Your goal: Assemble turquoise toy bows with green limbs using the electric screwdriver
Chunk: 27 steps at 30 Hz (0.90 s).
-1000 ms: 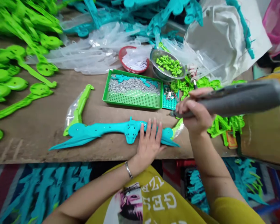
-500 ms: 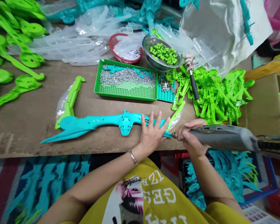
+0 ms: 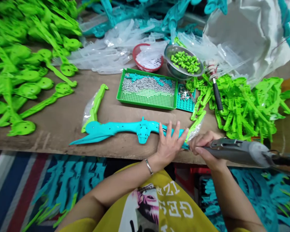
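Nearest me is my mustard shirt (image 3: 174,219), with turquoise parts (image 3: 65,180) piled below the table (image 3: 48,137) on my left and more turquoise pieces (image 3: 256,193) on my right. At the table's near edge, my left hand (image 3: 168,146) lies palm down on the right half of a turquoise bow-shaped piece (image 3: 119,127), its fingers (image 3: 169,130) spread apart. My right hand (image 3: 206,146) has its fingers clamped round a grey power driver (image 3: 239,150), whose nose points at the piece's right end; I cannot tell whether they touch. The piece lies flat along the table in front of me, a lime arm (image 3: 96,106) rising from its left end and a second lime arm (image 3: 197,125) at its right. Beyond it sits a green tray (image 3: 147,101) of silvery screws, with a small turquoise tray (image 3: 185,106) beside it. Lime pieces heap up at left (image 3: 26,77) and right (image 3: 246,112), a black-handled tool (image 3: 217,95) against the right heap. Farther back stand a metal bowl (image 3: 177,71) of lime bits and a red basket (image 3: 137,61), then clear plastic parts (image 3: 106,58).
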### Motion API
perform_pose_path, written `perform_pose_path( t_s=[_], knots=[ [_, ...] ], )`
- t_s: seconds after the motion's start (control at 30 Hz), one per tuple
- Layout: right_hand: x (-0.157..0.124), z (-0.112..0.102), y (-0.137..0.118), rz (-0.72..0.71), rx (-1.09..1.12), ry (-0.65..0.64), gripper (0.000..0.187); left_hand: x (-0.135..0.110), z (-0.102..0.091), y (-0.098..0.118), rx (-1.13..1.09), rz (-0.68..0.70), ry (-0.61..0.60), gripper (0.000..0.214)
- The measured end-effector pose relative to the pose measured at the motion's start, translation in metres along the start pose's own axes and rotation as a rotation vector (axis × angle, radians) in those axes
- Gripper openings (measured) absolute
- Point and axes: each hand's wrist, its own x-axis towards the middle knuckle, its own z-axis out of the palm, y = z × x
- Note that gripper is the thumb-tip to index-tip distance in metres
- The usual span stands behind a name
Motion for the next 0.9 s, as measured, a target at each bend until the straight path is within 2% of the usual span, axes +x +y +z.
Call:
perform_pose_path(
  t_s=[0.1,0.13,0.27,0.33,0.4,0.43,0.47,0.53,0.6,0.67,0.77,0.9],
  knots=[
    [0.007,-0.007,-0.011,0.011,-0.015,-0.179,0.017,-0.001,0.0,0.0,0.001,0.006,-0.007,0.073],
    [0.011,-0.008,-0.016,0.011,-0.022,-0.191,0.02,-0.002,-0.001,0.001,-0.003,0.005,-0.008,0.074],
    [0.031,-0.005,-0.036,-0.102,0.02,-0.059,0.021,-0.008,-0.013,0.0,-0.052,0.014,0.043,0.085],
    [0.044,-0.002,-0.04,-0.186,0.05,0.01,0.02,-0.007,-0.026,-0.012,-0.103,0.049,0.101,0.084],
    [0.057,0.001,-0.039,-0.237,0.053,0.072,0.018,0.0,-0.044,-0.041,-0.129,0.062,0.131,0.052],
    [0.063,0.002,-0.037,-0.246,0.049,0.098,0.017,0.007,-0.055,-0.061,-0.122,0.026,0.133,0.033],
    [0.068,0.004,-0.035,-0.244,0.047,0.116,0.017,0.016,-0.066,-0.084,-0.08,-0.035,0.105,0.025],
    [0.076,0.008,-0.029,-0.231,0.051,0.119,0.017,0.039,-0.086,-0.136,0.012,-0.219,0.054,0.027],
    [0.081,0.014,-0.023,-0.219,0.061,0.099,0.017,0.063,-0.098,-0.184,0.03,-0.379,0.049,0.025],
    [0.086,0.019,-0.018,-0.213,0.06,0.082,0.018,0.084,-0.098,-0.22,0.014,-0.421,0.044,0.02],
    [0.093,0.023,-0.014,-0.207,0.023,0.063,0.02,0.104,-0.087,-0.246,-0.039,-0.457,0.019,0.019],
    [0.109,0.028,-0.015,-0.24,-0.017,0.059,0.02,0.112,-0.076,-0.253,-0.123,-0.518,0.014,0.014]
  ],
)
